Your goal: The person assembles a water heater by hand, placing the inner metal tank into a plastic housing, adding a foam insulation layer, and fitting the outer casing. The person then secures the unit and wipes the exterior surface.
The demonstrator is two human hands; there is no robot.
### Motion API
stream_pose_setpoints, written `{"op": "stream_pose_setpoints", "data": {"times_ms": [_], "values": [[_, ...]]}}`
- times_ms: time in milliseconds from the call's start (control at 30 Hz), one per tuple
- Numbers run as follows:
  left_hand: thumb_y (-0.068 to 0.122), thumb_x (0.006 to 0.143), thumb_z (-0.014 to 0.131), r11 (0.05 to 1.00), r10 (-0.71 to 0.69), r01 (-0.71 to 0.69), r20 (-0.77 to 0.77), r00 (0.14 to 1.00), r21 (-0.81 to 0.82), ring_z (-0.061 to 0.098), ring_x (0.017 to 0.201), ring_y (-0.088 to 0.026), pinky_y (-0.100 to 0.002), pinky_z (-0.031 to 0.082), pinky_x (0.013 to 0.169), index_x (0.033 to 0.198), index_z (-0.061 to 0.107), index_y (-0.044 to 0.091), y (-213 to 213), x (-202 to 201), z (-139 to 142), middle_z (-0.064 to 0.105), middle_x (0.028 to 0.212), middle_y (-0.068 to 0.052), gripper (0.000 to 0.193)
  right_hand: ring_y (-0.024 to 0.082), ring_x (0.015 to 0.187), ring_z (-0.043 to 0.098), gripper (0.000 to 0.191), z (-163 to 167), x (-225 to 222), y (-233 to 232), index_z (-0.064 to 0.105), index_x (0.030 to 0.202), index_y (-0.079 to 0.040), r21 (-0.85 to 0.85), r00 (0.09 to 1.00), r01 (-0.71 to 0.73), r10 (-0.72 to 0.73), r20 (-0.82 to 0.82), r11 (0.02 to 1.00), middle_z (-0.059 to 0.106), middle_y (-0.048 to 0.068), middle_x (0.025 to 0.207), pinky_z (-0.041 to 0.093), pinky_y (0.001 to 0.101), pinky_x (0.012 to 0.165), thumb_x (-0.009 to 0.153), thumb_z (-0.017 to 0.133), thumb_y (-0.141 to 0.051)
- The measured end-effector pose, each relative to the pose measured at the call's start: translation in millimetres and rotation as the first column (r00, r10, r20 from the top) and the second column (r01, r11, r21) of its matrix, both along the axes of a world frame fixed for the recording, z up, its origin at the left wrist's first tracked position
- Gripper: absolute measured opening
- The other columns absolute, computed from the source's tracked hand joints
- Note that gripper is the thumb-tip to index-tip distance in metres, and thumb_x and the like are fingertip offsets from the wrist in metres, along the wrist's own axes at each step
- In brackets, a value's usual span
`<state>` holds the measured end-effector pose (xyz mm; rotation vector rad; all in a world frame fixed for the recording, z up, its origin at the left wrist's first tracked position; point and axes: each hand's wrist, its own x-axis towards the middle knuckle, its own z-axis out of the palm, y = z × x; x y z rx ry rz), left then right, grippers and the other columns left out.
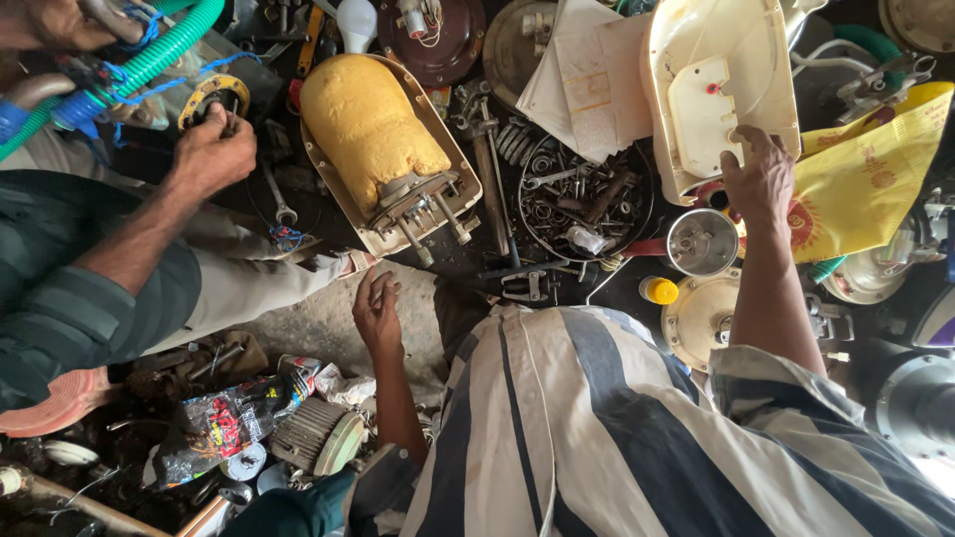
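A co-worker's hand [214, 149] at the upper left grips a round metal part [206, 96] beside a ribbed green hose [164, 50]. The person's left hand [376, 310] hangs loosely curled, grasping nothing, over bare concrete floor [308, 323] below a yellow foam-filled casing [373, 134]. Next comes one round tray [584, 194] of rusty bolts. The right hand [761, 179] grips the lower edge of a smooth cream plastic cover [716, 89], above one shiny steel cup [702, 242].

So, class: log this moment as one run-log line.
left hand: empty, near foam-covered tank | right hand: on cream plastic cover
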<state>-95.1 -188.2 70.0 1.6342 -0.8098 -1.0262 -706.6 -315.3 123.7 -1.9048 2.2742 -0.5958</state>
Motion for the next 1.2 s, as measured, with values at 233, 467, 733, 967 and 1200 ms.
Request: {"op": "stream_pose_setpoints", "data": {"times_ms": [233,467,733,967,1200], "values": [[0.008,0.1,0.064,1.0,-0.007,0.007,-0.035,0.999,0.024,0.073,0.097,-0.022,-0.03,0.055,0.082,0.146,0.051,-0.001,-0.5,1.0,-10.0,0.073,0.121,-0.014,0.049,0.036,0.111,0.064,0.05,-11.4,-1.5,-26.9,0.062,0.141,-0.008,0.033,0.998,0.025,-0.027,0.051,0.999,0.073,0.014,0.116,0.046,0.0474,0.097,0.093,0.077,-0.014],[0.01,0.101,0.064,0.999,-0.008,0.011,-0.067,0.998,0.045,0.073,0.102,-0.022,-0.029,0.055,0.086,0.146,0.051,-0.001,6.3,4.1,-17.3,0.072,0.123,-0.014,0.048,0.032,0.1,0.068,0.035,1.4,2.8,-36.4,0.072,0.129,-0.008,0.016,0.989,0.025,-0.027,0.144,1.0,0.076,0.012,0.105,0.048,0.0457,0.096,0.095,0.079,-0.015],[0.009,0.1,0.068,1.0,-0.004,0.007,-0.139,0.99,0.022,0.072,0.094,-0.017,-0.028,0.057,0.084,0.143,0.054,-0.003,-3.8,-3.5,-26.0,0.072,0.116,-0.012,0.047,0.025,0.094,0.072,0.026,-10.5,2.6,-34.6,0.069,0.125,-0.005,-0.004,0.919,0.129,-0.118,0.376,0.992,0.073,0.013,0.108,0.056,0.0399,0.086,0.101,0.072,-0.015],[0.011,0.098,0.069,0.997,0.001,0.004,-0.06,0.998,0.079,0.071,0.088,-0.014,-0.026,0.056,0.079,0.142,0.055,-0.003,-6.6,-5.5,-19.3,0.075,0.11,-0.011,0.048,0.011,0.079,0.053,0.017,4.7,-13.3,-36.3,0.07,0.12,0.0,-0.306,0.557,0.249,0.123,0.822,0.919,0.062,0.002,0.095,0.042,0.0258,0.07,0.106,0.06,0.003],[0.011,0.096,0.071,0.992,-0.01,0.01,-0.005,1.0,0.129,0.07,0.09,-0.014,-0.026,0.056,0.079,0.14,0.058,0.0,-7.8,-10.6,-16.3,0.074,0.108,-0.011,0.048,0.005,0.09,0.053,0.023,67.8,53.0,-17.4,0.067,0.132,-0.002,-0.141,0.475,0.024,0.113,0.873,0.99,0.062,-0.002,0.103,0.044,0.0201,0.081,0.11,0.062,-0.001]]}}
